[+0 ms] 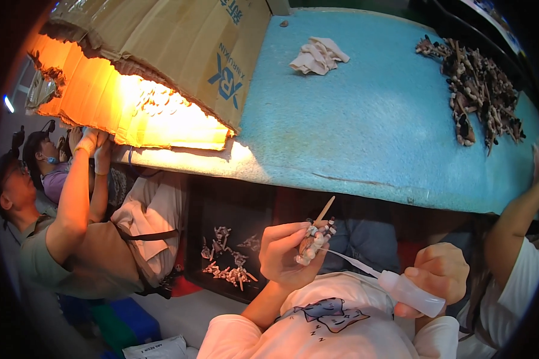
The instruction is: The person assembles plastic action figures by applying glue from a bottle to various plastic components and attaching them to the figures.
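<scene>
Over my lap, my left hand [284, 248] pinches a small pale and brown figurine [311, 244]. A light wooden stick [326, 207] juts up from the figurine, and tiny dark and light parts show along its upper edge. My right hand [440, 272] is wrapped round a translucent white squeeze bottle [410, 292] lying slantwise. The bottle's long thin nozzle [353, 262] points left at the figurine, its tip close to it; whether they touch I cannot tell.
A blue-topped table [341, 131] carries a crumpled white cloth [319, 55], a heap of small dark and pale figures [482, 90] and a cardboard box [191, 60] lit brightly inside. Beneath, a black tray [203, 200] holds several small pieces. Co-workers sit on both sides.
</scene>
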`<action>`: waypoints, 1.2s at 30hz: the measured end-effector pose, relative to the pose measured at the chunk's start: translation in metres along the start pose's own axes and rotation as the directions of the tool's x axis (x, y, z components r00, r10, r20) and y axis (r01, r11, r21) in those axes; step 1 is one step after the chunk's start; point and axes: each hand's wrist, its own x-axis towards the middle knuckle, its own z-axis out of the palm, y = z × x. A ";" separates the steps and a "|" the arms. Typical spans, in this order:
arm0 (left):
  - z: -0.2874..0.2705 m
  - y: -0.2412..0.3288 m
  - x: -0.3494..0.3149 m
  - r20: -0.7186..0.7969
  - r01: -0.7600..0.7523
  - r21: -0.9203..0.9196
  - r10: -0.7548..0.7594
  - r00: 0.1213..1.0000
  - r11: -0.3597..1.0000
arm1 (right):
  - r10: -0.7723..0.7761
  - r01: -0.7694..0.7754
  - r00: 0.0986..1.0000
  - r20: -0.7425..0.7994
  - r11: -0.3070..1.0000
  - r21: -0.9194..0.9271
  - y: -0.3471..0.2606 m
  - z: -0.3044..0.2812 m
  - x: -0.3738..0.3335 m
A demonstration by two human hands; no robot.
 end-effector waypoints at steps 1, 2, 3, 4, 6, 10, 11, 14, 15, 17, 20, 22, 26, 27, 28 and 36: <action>0.001 0.001 0.001 0.005 -0.005 -0.014 0.005 1.000 1.000 | -0.004 0.004 1.000 -0.005 1.000 0.003 0.000 0.000 0.000; 0.001 0.000 0.001 0.010 -0.004 -0.013 0.004 1.000 1.000 | -0.008 0.008 1.000 -0.010 1.000 0.006 0.000 0.001 -0.001; 0.002 0.000 -0.001 -0.003 0.011 -0.035 -0.011 1.000 0.999 | -0.005 0.005 1.000 -0.013 1.000 0.006 0.000 -0.002 0.000; 0.003 0.000 -0.002 -0.016 0.027 -0.057 -0.028 0.999 0.998 | -0.024 0.024 1.000 0.009 1.000 0.011 0.001 -0.005 0.000; 0.004 0.000 0.000 -0.010 0.023 -0.056 -0.024 1.000 0.998 | -0.041 0.040 0.999 0.028 0.999 0.017 0.002 -0.006 0.000; 0.005 0.002 -0.001 -0.006 0.041 -0.074 -0.042 0.999 0.996 | -0.042 0.043 0.998 -0.043 0.999 0.021 0.006 -0.005 0.000; 0.006 0.003 0.000 -0.004 0.040 -0.075 -0.041 0.999 0.996 | -0.029 0.030 0.998 -0.048 0.999 0.029 0.007 -0.006 0.000; 0.005 0.002 0.000 -0.030 0.023 -0.153 -0.028 0.999 0.988 | 0.057 -0.055 0.993 -0.104 0.998 0.015 0.004 0.001 -0.001; 0.005 0.002 0.000 -0.018 0.035 -0.166 -0.038 0.999 0.986 | 0.057 -0.055 0.993 -0.105 0.998 0.016 0.004 0.000 -0.001; 0.005 0.002 0.000 -0.007 0.047 -0.177 -0.049 0.999 0.983 | 0.058 -0.060 0.997 -0.055 0.998 -0.035 0.004 -0.002 0.000; 0.006 0.003 0.001 -0.002 0.039 -0.179 -0.040 0.999 0.983 | 0.083 -0.085 0.996 -0.040 0.995 -0.050 0.001 -0.002 -0.002; 0.004 0.003 -0.001 -0.001 0.066 -0.173 -0.068 0.998 0.983 | 0.077 -0.080 0.996 -0.034 0.994 -0.068 0.001 -0.005 -0.002; 0.005 0.003 0.002 -0.007 0.031 -0.208 -0.034 0.999 0.978 | 0.078 -0.084 0.994 -0.074 0.993 -0.082 0.000 -0.004 -0.004; 0.004 0.003 0.001 0.006 0.040 -0.189 -0.040 0.999 0.981 | 0.078 -0.084 0.994 -0.073 0.993 -0.081 0.000 -0.004 -0.003; 0.003 0.003 0.000 0.019 0.049 -0.169 -0.046 0.999 0.984 | 0.082 -0.087 0.994 -0.069 0.993 -0.076 0.000 -0.003 -0.002; 0.002 0.006 -0.002 0.008 0.072 -0.187 -0.071 0.997 0.980 | 0.076 -0.075 0.997 0.009 0.994 -0.083 -0.001 -0.005 -0.001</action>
